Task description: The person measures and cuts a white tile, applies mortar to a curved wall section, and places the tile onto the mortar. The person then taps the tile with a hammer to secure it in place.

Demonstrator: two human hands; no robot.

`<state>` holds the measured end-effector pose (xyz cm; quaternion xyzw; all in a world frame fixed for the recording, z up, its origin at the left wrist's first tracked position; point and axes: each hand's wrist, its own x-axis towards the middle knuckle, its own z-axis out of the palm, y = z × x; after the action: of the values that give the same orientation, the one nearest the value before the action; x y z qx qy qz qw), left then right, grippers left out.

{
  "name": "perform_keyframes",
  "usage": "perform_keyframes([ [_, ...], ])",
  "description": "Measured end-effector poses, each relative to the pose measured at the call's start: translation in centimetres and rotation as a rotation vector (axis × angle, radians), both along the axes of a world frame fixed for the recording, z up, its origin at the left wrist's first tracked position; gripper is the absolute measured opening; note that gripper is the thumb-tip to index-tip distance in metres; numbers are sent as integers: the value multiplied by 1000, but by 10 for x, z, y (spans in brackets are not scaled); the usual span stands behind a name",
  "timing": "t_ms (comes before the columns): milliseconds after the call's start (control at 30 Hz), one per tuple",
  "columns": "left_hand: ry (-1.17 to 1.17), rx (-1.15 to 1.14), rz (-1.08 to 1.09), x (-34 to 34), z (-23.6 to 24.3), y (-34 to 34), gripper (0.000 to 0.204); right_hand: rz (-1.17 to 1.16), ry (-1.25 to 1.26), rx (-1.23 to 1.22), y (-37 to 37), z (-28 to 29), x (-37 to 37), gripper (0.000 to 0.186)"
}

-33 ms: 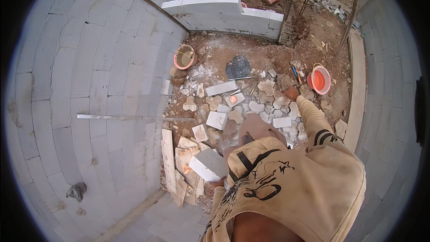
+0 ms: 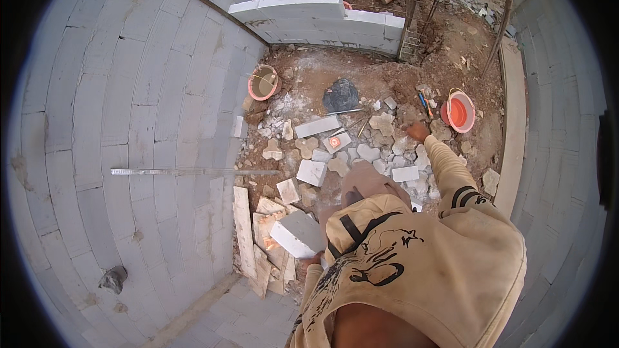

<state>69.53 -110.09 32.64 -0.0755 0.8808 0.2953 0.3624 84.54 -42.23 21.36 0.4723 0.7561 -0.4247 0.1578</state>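
A large white building block (image 2: 298, 233) is beside my left hip, tilted over wooden boards. My left hand (image 2: 314, 259) is closed at its near lower edge, its fingers partly hidden. My right arm stretches forward, and my right hand (image 2: 418, 131) is low over broken paving stones. Its fingers are too small to make out, as is anything in them. Close to that hand lie a grey paving stone (image 2: 441, 130) and a blue-handled tool (image 2: 422, 100). To its right stands a pink bucket (image 2: 469, 102) with a red inside.
Block walls rise left (image 2: 161, 116) and right; a low white block wall (image 2: 309, 24) stands ahead. Another bucket (image 2: 276, 88) is by the left wall. A long metal straightedge (image 2: 193, 172) reaches across to the rubble. Loose blocks (image 2: 312, 172) and boards (image 2: 242, 225) litter the ground.
The whole view has shifted very slightly. Both hands and the white block look the same relative to their surroundings.
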Motion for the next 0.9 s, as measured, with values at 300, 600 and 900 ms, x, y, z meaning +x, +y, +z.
perform_keyframes([
  [300, -51, -244, -150, -135, 8, 101, 150, -293, 21, -191, -10, 9, 4, 60],
  [600, -102, -350, -297, -241, -22, 191, 149, -639, -5, -241, -3, -36, 75, 50],
  [900, -192, -511, -417, -392, -148, 359, 148, -943, -54, -215, 41, -28, 10, 29],
])
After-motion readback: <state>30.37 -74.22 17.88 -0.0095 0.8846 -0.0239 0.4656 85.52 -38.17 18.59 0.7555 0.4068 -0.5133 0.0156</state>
